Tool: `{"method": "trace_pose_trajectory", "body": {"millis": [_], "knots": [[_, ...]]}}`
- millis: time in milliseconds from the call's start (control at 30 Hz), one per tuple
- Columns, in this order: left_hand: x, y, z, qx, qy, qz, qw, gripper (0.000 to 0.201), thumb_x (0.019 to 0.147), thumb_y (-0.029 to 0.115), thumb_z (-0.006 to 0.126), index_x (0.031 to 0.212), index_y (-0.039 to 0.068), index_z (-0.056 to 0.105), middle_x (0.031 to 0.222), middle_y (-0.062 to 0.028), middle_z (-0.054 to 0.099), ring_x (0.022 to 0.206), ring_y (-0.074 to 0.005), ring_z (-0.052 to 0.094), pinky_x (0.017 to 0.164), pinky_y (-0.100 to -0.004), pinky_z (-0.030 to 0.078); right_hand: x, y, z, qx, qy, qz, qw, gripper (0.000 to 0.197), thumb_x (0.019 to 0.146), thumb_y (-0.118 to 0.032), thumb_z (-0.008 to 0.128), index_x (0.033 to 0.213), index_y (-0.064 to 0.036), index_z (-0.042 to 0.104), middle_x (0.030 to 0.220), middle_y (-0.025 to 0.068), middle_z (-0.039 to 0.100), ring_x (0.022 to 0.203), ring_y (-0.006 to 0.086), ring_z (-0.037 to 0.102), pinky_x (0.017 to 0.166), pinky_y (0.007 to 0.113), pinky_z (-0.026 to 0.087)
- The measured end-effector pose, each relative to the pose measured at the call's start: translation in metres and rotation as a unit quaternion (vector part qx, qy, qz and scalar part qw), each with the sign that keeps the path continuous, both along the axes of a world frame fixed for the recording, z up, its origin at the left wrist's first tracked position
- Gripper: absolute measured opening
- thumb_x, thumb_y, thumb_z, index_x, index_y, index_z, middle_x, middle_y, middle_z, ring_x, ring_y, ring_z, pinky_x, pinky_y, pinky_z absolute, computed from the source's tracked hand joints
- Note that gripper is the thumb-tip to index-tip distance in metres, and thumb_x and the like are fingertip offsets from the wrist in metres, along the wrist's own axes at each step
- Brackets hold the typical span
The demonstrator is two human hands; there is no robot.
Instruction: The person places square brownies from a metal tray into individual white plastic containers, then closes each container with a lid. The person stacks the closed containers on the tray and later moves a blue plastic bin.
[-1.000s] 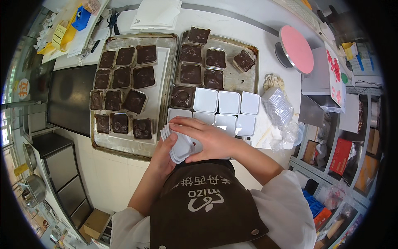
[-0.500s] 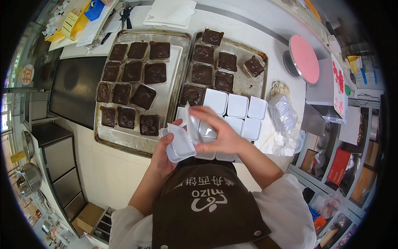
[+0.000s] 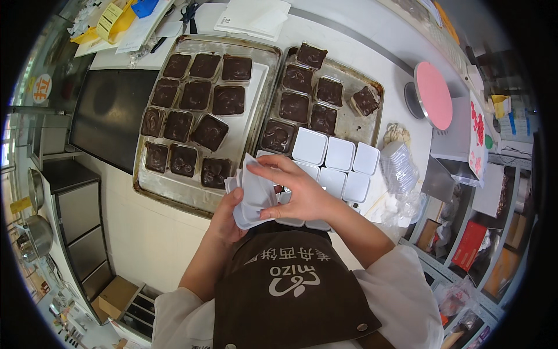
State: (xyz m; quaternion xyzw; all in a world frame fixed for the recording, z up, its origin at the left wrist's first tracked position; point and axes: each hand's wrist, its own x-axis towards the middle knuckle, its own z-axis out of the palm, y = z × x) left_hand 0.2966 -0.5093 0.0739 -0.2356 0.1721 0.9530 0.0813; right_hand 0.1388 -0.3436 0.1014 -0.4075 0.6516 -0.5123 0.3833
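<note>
Close in front of my apron, my left hand (image 3: 225, 216) is wrapped round a small stack of thin white square plastic lids (image 3: 251, 212). My right hand (image 3: 299, 189) pinches the upper lid of that stack, tilted up against the others. Beyond and to the right of it, rows of square tubs topped with white lids (image 3: 309, 146) stand partly behind my right hand and forearm. Several clear square tubs of chocolate-topped cake (image 3: 293, 107) sit uncovered on the right baking tray (image 3: 363, 125); one at its right side is tilted.
More uncovered chocolate cakes (image 3: 195, 95) fill the left baking tray (image 3: 174, 191). Wrapped lids in a clear bag (image 3: 398, 166) lie on the right, near a pink turntable (image 3: 433, 96). A black flat tray (image 3: 113, 116) is at the left; shelves (image 3: 465, 256) stand at the right.
The lid in my right hand has come down and left onto the stack in my left hand. The whole view has shifted slightly.
</note>
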Motion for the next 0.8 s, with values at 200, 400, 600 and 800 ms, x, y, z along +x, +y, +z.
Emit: {"method": "trace_pose_trajectory", "body": {"millis": [200,400,600,800], "knots": [[0.007,-0.003,-0.012,-0.009,-0.025,-0.016,1.0,0.085,0.089,0.044,0.074,0.155,0.002,0.041,0.141,-0.0192,0.063,0.128,-0.0332,0.066,0.108,-0.047,0.056,-0.01,0.004,-0.004,-0.045,-0.002,0.03,0.999,0.078,0.083,-0.023,0.087,0.154,-0.0159,0.056,0.159,0.014,0.046,0.145,0.0335,0.045,0.116,0.044,0.045],[0.01,-0.001,-0.011,-0.011,-0.032,-0.007,0.999,0.085,0.088,0.041,0.075,0.156,0.004,0.041,0.145,-0.0167,0.06,0.13,-0.0323,0.064,0.109,-0.0491,0.056,-0.009,0.008,-0.001,-0.025,0.036,0.025,0.999,0.083,0.076,-0.02,0.086,0.153,-0.0102,0.055,0.152,0.0162,0.053,0.146,0.0359,0.044,0.121,0.046,0.037],[0.005,-0.011,-0.001,-0.076,-0.025,0.026,0.996,0.095,0.085,0.042,0.077,0.163,0.013,0.031,0.159,-0.0157,0.046,0.138,-0.0408,0.056,0.107,-0.0595,0.054,-0.053,0.015,-0.045,0.111,0.213,-0.082,0.967,0.084,0.074,-0.016,0.087,0.152,-0.0165,0.054,0.151,0.0174,0.047,0.141,0.0394,0.042,0.119,0.047,0.039],[0.009,-0.011,0.006,-0.082,-0.044,0.024,0.995,0.103,0.081,0.043,0.08,0.165,0.015,0.027,0.163,-0.0149,0.04,0.14,-0.0431,0.053,0.108,-0.061,0.053,-0.061,-0.005,-0.128,0.121,0.345,-0.089,0.927,0.072,0.088,-0.026,0.082,0.154,-0.015,0.053,0.157,0.0188,0.043,0.145,0.0416,0.039,0.123,0.052,0.034]]}}
